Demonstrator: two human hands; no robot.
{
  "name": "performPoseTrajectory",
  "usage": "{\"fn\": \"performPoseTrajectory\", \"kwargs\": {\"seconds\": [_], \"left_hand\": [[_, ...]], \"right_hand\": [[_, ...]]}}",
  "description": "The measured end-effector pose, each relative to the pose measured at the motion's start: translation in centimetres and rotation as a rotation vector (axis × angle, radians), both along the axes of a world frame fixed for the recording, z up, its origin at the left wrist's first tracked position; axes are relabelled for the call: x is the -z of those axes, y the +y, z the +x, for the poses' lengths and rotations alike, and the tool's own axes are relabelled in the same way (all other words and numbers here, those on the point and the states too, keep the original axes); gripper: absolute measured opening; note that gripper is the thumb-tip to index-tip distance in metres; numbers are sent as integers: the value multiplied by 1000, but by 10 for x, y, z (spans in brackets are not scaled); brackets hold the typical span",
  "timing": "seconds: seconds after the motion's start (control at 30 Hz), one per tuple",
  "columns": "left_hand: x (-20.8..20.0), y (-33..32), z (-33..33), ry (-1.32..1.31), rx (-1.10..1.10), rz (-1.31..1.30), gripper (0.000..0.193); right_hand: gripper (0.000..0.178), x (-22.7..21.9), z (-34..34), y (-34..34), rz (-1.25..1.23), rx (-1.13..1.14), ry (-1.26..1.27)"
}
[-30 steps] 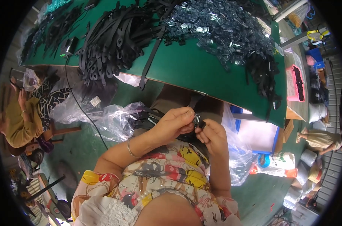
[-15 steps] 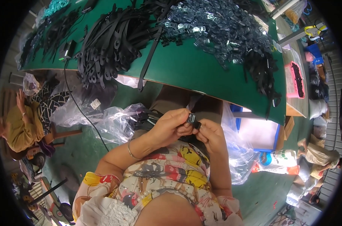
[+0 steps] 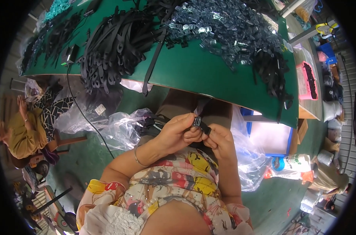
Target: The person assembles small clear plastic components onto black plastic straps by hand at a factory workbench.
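Note:
Above my lap, my left hand [image 3: 180,128] pinches a small dark plastic buckle [image 3: 197,120] between thumb and fingers. Close beside it, my right hand [image 3: 220,140] is closed on a short black strap [image 3: 205,128] that runs out of the buckle. The two hands almost touch. Much of the strap is hidden by my fingers. On the green table [image 3: 178,70] in front lie a heap of translucent dark buckles [image 3: 225,29] and a thick bundle of black straps [image 3: 111,51]. One single strap [image 3: 154,62] hangs over the table's near edge.
More black straps [image 3: 278,74] lie at the table's right end, near a pink tray [image 3: 306,82]. A small black box [image 3: 69,54] has a cable running down. Clear plastic bags [image 3: 119,125] lie below. A person [image 3: 25,129] sits at left; another [image 3: 329,176] is at far right.
My right hand has shifted slightly right, so more of the strap shows between my hands. The buckle has turned and lowered a little in my left fingers.

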State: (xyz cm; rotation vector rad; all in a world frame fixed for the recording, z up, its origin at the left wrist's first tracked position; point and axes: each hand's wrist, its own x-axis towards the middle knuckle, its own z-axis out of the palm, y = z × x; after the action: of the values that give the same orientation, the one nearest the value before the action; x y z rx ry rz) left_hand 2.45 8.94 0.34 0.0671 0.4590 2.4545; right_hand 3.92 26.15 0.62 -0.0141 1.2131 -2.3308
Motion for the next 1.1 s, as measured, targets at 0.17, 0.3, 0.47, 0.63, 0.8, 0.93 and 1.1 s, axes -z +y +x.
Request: {"fn": "performPoseTrajectory", "kwargs": {"seconds": [0.17,0.3,0.47,0.63,0.8,0.93,1.1], "left_hand": [[1,0,-2,7,2,29,35],[-2,1,1,1,6,-51,36],[-2,-1,3,25,5,-141,37],[-7,-3,3,4,3,-74,33],[-3,-3,2,45,15,-160,37],[-3,-2,4,100,19,-206,36],[-5,-12,0,184,-67,-498,25]], "right_hand": [[20,-1,0,2,11,52,-29],[18,-3,0,0,-32,15,-35],[19,-8,-2,-2,85,-32,10],[20,-11,-6,-5,177,-14,80],[19,-11,-6,-6,292,-29,131],[17,-16,-8,-7,290,-35,200],[11,-16,-11,-10,542,31,311]]}}
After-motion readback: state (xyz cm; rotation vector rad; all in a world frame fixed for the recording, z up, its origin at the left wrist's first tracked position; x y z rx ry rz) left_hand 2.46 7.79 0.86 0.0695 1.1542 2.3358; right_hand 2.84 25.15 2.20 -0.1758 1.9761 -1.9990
